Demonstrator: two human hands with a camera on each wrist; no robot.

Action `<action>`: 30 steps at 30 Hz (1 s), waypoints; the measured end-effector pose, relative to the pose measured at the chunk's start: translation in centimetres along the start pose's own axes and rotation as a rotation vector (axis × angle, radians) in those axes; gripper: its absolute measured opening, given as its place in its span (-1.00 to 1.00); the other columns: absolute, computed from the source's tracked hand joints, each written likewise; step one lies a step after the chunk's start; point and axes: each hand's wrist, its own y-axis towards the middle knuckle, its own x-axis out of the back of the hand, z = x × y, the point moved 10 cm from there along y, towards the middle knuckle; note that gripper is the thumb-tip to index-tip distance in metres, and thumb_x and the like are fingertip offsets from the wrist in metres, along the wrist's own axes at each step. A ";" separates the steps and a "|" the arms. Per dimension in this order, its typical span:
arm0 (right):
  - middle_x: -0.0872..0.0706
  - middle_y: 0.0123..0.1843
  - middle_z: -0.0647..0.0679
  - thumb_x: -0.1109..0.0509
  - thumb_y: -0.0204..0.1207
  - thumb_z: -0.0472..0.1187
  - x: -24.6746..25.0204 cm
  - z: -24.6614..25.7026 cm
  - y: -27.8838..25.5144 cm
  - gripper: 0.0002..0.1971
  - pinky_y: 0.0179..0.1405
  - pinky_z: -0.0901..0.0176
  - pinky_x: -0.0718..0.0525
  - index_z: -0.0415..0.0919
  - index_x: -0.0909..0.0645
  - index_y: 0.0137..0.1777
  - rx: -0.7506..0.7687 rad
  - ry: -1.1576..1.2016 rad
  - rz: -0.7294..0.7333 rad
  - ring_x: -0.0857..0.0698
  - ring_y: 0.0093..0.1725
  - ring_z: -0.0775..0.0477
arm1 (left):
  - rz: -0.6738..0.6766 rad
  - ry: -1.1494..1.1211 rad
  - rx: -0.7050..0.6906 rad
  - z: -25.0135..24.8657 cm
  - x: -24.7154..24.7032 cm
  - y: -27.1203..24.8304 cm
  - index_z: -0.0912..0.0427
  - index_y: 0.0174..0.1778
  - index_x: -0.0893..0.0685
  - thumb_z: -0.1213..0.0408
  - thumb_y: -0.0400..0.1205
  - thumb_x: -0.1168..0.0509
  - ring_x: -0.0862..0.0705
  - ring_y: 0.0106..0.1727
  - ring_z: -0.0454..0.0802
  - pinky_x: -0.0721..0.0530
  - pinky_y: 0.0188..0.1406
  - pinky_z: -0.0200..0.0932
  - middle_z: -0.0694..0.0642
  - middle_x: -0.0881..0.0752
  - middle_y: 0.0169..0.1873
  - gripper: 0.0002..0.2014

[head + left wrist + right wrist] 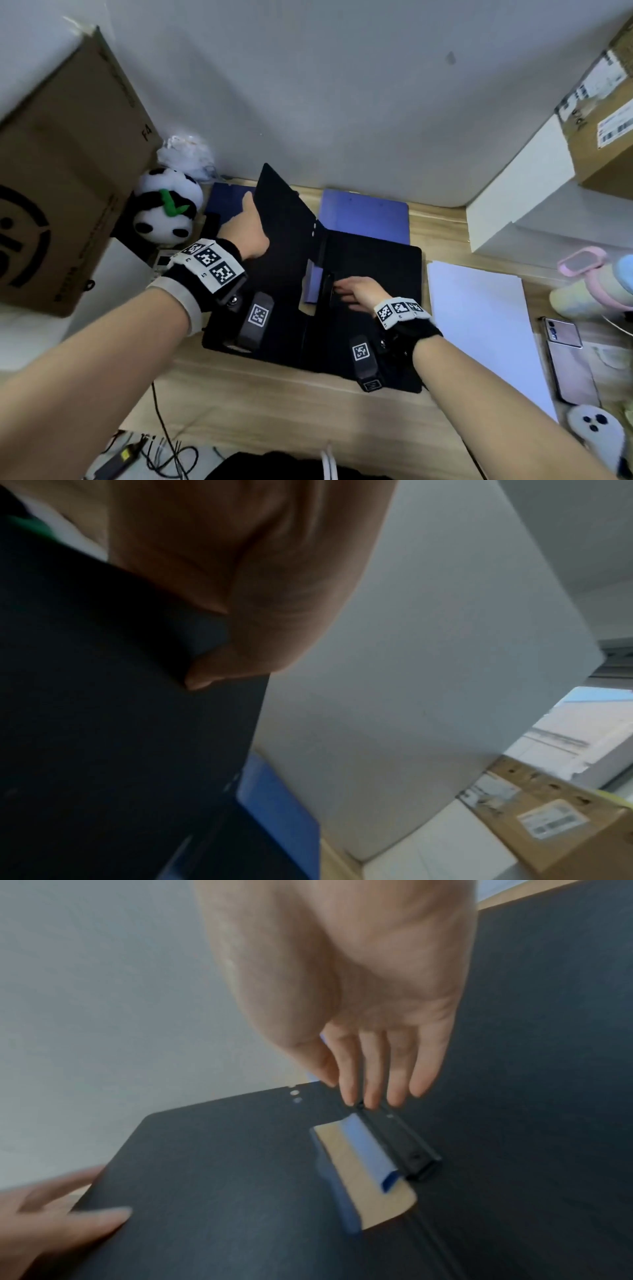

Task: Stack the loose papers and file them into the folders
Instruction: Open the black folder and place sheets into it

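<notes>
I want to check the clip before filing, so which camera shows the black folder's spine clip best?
The right wrist view: the clip bar sits close and unobstructed, with the right hand touching its far end with straight fingers. The head view shows the clip small and dark. The left wrist view shows only the folder's cover.

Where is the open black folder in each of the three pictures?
Head: black folder at centre, left hand holding its raised cover.
Left wrist: its cover fills the left side.
Right wrist: it fills the lower half; right hand touches its spine clip.
Shared landmark: blue folder behind.
</notes>
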 end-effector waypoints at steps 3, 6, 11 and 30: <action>-0.57 0.41 -0.40 -0.23 0.62 -0.28 3.5 -3.2 0.9 -0.67 0.46 -0.14 -0.45 -0.42 -0.59 0.30 -0.096 0.008 -0.185 -0.50 0.45 -0.37 | -0.092 0.118 0.075 2.6 0.1 -0.1 0.03 0.68 0.20 0.29 0.54 -0.32 -0.33 0.51 0.37 -0.42 0.43 0.21 0.31 -0.15 0.58 -0.07; -0.59 0.39 -0.38 -0.23 0.61 -0.31 5.8 -5.9 1.1 -0.69 0.41 -0.11 -0.51 -0.43 -0.62 0.27 -0.158 0.043 -0.283 -0.54 0.43 -0.35 | -0.098 0.211 0.067 2.8 -1.5 0.1 0.03 0.63 -0.10 0.29 0.52 -0.33 -0.12 0.61 0.31 -0.24 0.53 0.25 0.22 -0.02 0.62 -0.22; -0.62 0.36 -0.30 -0.07 0.64 -0.40 9.7 -8.7 0.9 -0.65 0.17 -0.09 -0.64 -0.37 -0.61 0.29 -0.098 0.174 -0.395 -0.62 0.29 -0.33 | 0.068 0.210 -0.031 -0.1 -7.3 0.6 0.07 0.48 -0.42 0.23 0.57 -0.29 -0.21 0.58 0.26 -0.26 0.55 0.21 0.21 -0.16 0.59 -0.48; -0.52 0.46 -0.24 -0.16 0.57 -0.37 31.7 -20.7 -7.3 -0.56 0.38 0.07 -0.42 -0.28 -0.45 0.47 -0.253 0.046 -0.994 -0.49 0.45 -0.25 | 0.712 -0.349 -0.083 -20.6 -30.9 -6.1 0.15 -0.24 -0.58 0.39 0.63 -0.14 -0.63 -0.28 -0.06 -0.46 -0.42 -0.30 0.19 -0.56 -0.15 -0.82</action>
